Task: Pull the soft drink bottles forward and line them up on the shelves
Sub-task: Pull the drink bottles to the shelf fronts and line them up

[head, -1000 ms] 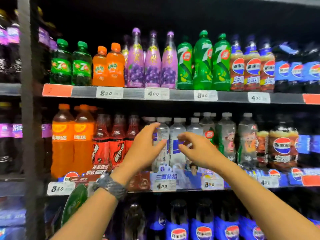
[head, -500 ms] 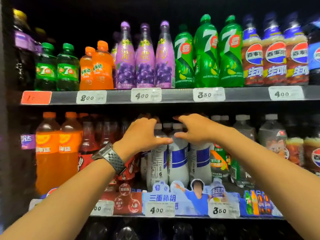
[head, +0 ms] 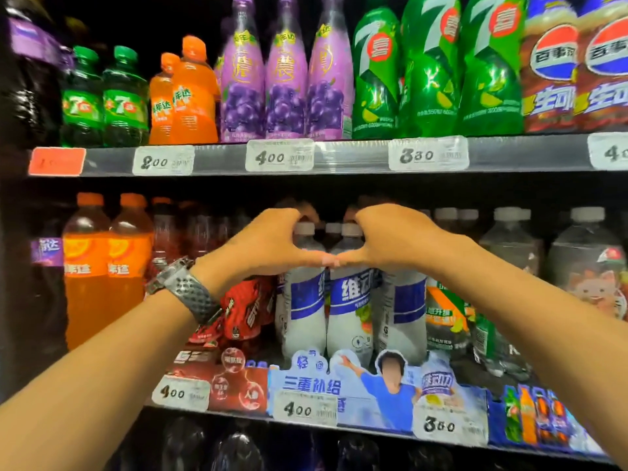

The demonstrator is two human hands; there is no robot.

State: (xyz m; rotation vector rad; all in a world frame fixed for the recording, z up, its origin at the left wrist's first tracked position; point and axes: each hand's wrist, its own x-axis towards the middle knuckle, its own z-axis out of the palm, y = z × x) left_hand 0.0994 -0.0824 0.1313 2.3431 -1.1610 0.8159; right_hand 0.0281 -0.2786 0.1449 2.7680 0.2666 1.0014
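Observation:
Three white bottles with blue labels stand side by side on the middle shelf: a left one, a middle one and a right one. My left hand, with a grey watch on its wrist, curls over the top of the left white bottle. My right hand curls over the tops of the middle and right white bottles. The two thumbs touch tip to tip in front of the bottle shoulders. The fingertips are hidden behind the caps.
Red-labelled bottles and orange bottles stand to the left, clear bottles to the right. The upper shelf carries green, orange, purple and cola bottles. Price tags and a cardboard display strip line the shelf fronts.
Both hands have reached further in and closed over the white bottle tops; the thumbs now meet. The view has moved closer to the shelf.

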